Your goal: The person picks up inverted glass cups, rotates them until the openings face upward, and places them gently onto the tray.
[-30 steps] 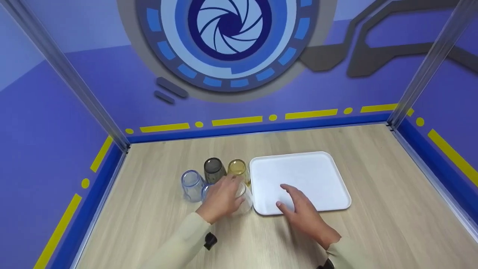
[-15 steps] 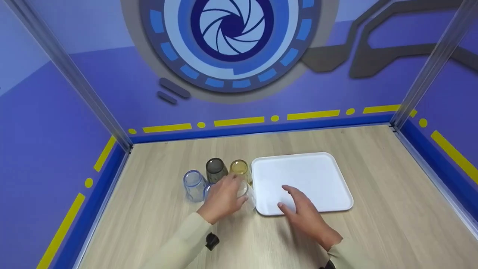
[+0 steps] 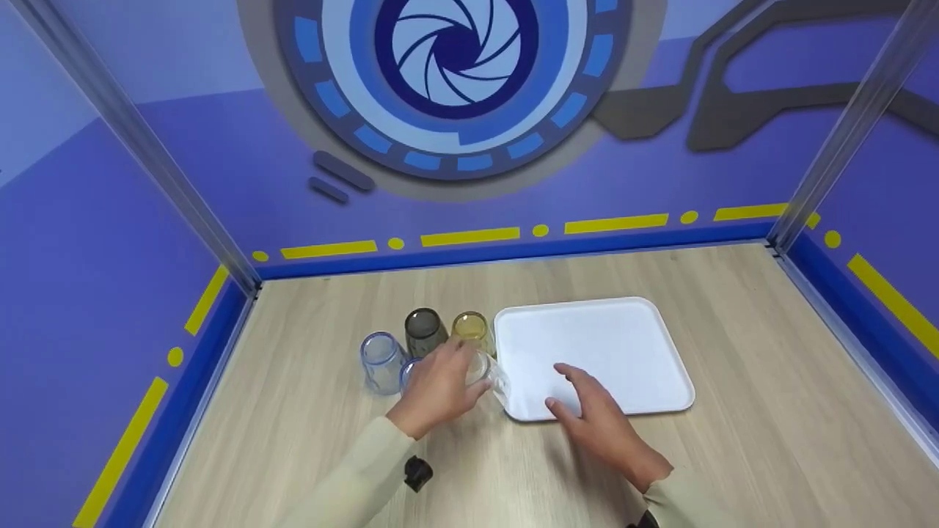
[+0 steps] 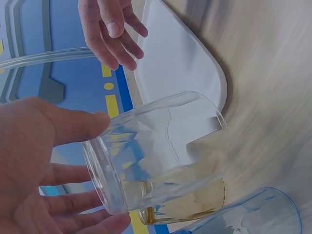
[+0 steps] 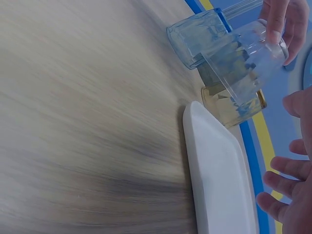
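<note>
My left hand (image 3: 439,378) grips a clear glass (image 4: 161,151) near its base, thumb on one side and fingers on the other. The glass is mouth down and tilted, its rim towards the near left corner of a white tray (image 3: 587,352). In the right wrist view it hangs above the table, overlapping other glasses. My right hand (image 3: 598,414) hovers over the tray's near edge, fingers spread and holding nothing. Behind the left hand stand an amber glass (image 3: 470,325) and a dark grey glass (image 3: 424,330), both upside down.
A pale blue glass (image 3: 381,363) stands upside down at the left of the group. Another blue-rimmed glass (image 3: 408,372) is mostly hidden by the left hand. Blue printed panels (image 3: 469,205) wall the wooden table (image 3: 308,440) at the back and sides.
My left hand has lifted and tilted the clear glass, its rim swinging right towards the tray. My right hand stays in nearly the same place, and the other glasses have not moved.
</note>
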{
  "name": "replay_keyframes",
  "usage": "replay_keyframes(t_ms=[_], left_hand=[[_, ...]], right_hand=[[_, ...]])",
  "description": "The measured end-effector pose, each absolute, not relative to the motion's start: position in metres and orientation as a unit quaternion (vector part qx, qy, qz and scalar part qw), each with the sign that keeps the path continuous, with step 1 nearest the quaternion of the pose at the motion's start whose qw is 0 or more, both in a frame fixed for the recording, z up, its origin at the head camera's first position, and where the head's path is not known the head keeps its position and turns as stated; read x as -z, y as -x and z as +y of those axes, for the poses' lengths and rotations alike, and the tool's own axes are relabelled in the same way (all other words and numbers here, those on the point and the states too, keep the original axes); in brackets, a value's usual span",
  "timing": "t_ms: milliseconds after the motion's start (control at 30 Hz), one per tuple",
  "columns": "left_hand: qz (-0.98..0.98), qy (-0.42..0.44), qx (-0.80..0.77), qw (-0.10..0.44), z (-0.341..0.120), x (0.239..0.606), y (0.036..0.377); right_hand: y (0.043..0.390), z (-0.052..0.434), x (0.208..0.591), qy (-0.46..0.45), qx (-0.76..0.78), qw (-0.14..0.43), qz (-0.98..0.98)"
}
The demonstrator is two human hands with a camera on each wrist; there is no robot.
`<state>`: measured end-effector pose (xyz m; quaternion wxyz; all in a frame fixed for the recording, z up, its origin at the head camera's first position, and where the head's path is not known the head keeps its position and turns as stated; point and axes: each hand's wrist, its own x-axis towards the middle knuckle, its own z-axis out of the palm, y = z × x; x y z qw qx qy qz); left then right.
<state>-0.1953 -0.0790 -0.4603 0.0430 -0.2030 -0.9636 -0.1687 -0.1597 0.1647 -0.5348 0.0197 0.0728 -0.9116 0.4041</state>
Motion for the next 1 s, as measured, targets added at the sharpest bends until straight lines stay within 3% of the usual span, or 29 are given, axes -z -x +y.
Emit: replay_keyframes(t_ms=[1000], left_hand=[[-0.953, 0.182, 0.238, 0.038, -0.0783, 0.4562, 0.1946]], right_hand=[[0.1562, 0.1612, 0.5361, -0.081, -0.408, 0.018, -0.909]])
